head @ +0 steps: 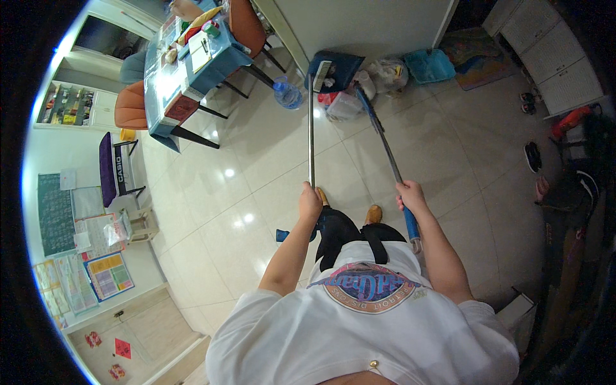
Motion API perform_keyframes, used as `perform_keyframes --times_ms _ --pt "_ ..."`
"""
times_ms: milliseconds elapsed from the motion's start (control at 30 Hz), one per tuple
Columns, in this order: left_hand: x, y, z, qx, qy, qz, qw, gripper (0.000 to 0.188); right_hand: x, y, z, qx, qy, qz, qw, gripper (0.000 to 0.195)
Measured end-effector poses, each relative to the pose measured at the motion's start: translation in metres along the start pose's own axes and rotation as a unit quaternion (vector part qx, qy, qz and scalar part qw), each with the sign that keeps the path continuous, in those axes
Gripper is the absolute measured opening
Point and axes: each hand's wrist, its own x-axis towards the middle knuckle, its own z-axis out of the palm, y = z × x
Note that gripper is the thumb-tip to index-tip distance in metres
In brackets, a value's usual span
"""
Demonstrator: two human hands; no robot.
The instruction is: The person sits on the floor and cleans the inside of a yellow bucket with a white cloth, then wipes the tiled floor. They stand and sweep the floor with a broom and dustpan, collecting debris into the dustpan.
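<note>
My left hand (310, 201) is closed around the metal handle of a long-handled dustpan (312, 144). Its dark blue pan (350, 67) rests by the wall end, with whitish bits of litter and a pale comb-like toothed strip at its left side. In my right hand (412, 195) is the handle of a broom (391, 156), which has a blue grip at its near end. The broom's narrow blue head (368, 103) lies just right of the pan, beside a clear plastic container (344, 107) and bagged items.
A clear plastic bag of rubbish (390, 77) and a turquoise basin (429, 66) sit along the wall. A large water bottle (288, 94) stands near the covered dining table (166, 103). Shoes (532, 157) lie at right; another person's hand (542, 188) shows there.
</note>
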Motion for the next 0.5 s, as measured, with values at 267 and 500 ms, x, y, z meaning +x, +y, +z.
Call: perform_keyframes --times_ms 267,500 --pt "0.009 -0.023 0.031 0.042 -0.004 -0.022 0.999 0.018 -0.017 0.005 -0.010 0.008 0.012 0.016 1.000 0.022" --pt "0.006 -0.035 0.049 0.082 -0.012 -0.028 0.996 0.017 -0.031 0.019 -0.018 0.026 -0.002 0.050 0.998 0.018"
